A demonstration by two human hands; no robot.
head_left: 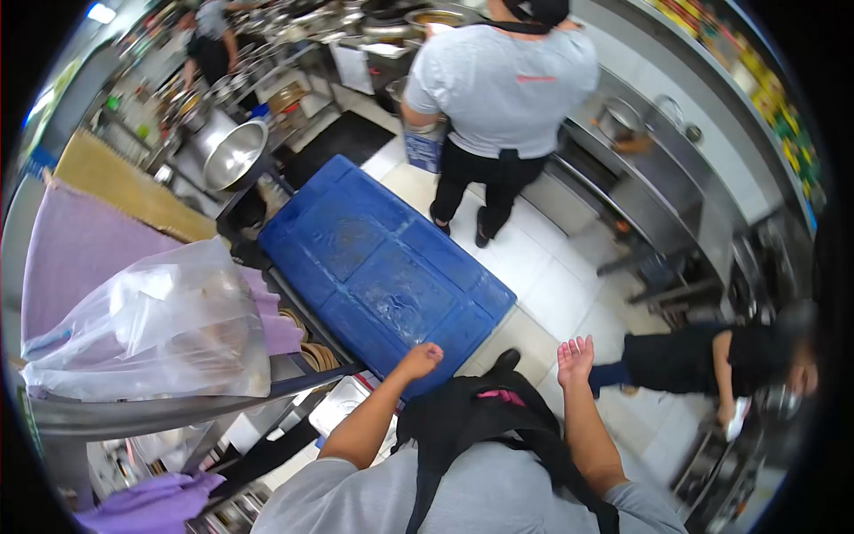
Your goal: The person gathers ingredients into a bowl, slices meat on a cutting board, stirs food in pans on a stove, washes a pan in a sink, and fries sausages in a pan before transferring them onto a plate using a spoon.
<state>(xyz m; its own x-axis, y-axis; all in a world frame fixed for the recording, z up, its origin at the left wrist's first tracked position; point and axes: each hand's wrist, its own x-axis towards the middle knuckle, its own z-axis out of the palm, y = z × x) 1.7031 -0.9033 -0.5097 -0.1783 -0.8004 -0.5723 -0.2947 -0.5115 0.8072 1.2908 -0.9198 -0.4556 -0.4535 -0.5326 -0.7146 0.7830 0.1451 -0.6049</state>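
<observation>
My left hand (420, 360) is over the near edge of a large blue lid or table surface (391, 267), its fingers curled in; whether anything is inside them is too small to tell. The blue surface is wet-looking and scuffed. Out to the right, my right hand (576, 360) is raised above the tiled floor (543, 303) with the palm showing, its fingers apart and nothing in it. A black apron (480, 418) hangs between my two arms.
A person in a grey shirt (507, 89) stands beyond the blue surface. Another person in black (676, 360) is at the right. A clear plastic bag (169, 320) lies on the left shelf, near a steel bowl (236, 156). Steel counters (658, 196) line the right.
</observation>
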